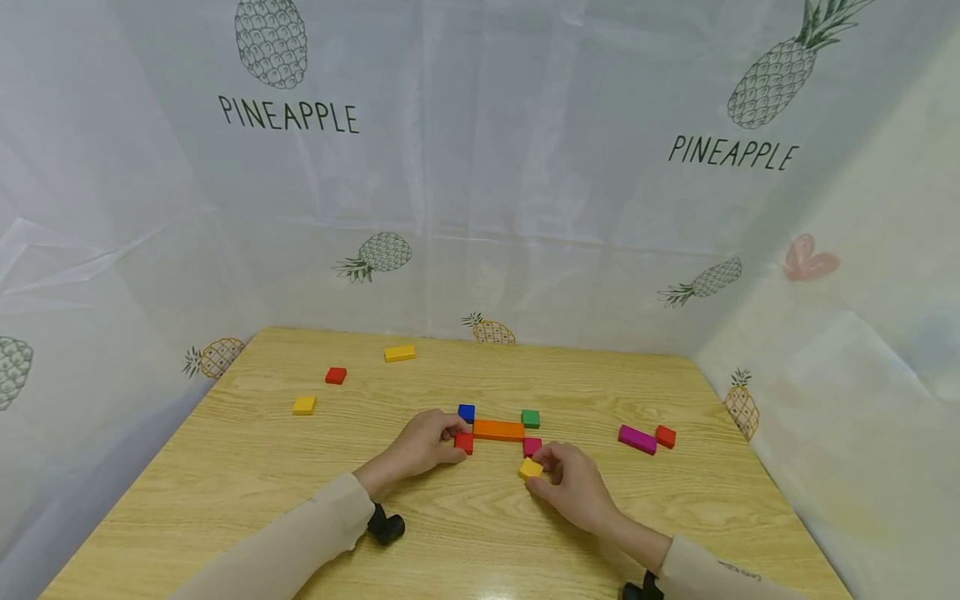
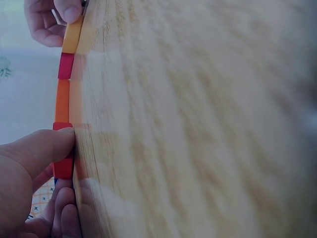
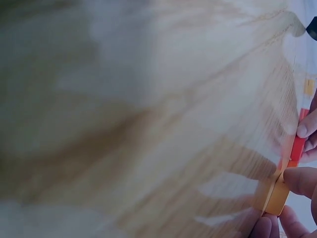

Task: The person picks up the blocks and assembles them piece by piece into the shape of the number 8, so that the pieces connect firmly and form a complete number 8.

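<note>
My left hand (image 1: pixel 422 443) holds a small red block (image 1: pixel 464 444) between thumb and fingers, at the left end of a long orange block (image 1: pixel 498 430). The thumb presses on its near face in the left wrist view. A blue block (image 1: pixel 467 412) lies just behind the red one. At the orange block's right end are a green block (image 1: pixel 531 418), behind, and a pinkish-red block (image 1: pixel 532 447), in front. My right hand (image 1: pixel 576 487) pinches a yellow block (image 1: pixel 530 469), turned at an angle, close in front of the pinkish-red one.
Out to the right lie a purple block (image 1: pixel 637 439) and a red block (image 1: pixel 665 436), end to end. Toward the back left are a long yellow block (image 1: pixel 400 353), a red block (image 1: pixel 336 376) and a smaller yellow block (image 1: pixel 303 406). A pineapple-print sheet (image 1: pixel 510 167) hangs behind the wooden table (image 1: pixel 225 500).
</note>
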Demonstrator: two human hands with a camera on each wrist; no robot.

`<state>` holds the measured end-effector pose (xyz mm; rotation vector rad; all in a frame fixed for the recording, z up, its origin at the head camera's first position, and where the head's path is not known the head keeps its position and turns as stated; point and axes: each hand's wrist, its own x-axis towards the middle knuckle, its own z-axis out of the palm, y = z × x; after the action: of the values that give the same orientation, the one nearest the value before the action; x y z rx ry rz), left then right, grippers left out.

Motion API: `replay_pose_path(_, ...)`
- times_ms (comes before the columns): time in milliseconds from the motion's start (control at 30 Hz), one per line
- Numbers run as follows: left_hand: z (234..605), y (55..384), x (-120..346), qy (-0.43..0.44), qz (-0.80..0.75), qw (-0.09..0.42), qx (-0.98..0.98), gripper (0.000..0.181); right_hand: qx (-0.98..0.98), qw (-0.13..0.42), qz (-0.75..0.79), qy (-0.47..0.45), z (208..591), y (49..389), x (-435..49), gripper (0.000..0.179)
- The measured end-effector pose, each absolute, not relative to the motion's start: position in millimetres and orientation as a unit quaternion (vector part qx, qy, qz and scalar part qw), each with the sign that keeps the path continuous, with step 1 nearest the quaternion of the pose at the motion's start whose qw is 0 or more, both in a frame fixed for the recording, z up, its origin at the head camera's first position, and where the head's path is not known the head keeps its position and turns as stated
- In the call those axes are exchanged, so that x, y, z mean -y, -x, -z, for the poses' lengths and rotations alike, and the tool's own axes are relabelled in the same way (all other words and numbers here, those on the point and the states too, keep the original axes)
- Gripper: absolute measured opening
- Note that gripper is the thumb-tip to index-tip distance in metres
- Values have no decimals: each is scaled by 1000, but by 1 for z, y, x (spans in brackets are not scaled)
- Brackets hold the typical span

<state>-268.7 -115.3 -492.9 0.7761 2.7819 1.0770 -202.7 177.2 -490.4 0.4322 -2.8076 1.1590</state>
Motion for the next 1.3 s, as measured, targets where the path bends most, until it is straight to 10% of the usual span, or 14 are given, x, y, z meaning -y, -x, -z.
replay_pose_path(1300, 490, 267, 116, -249, -347, 35, -904, 27, 919, 33, -373, -125, 490, 207, -175, 26)
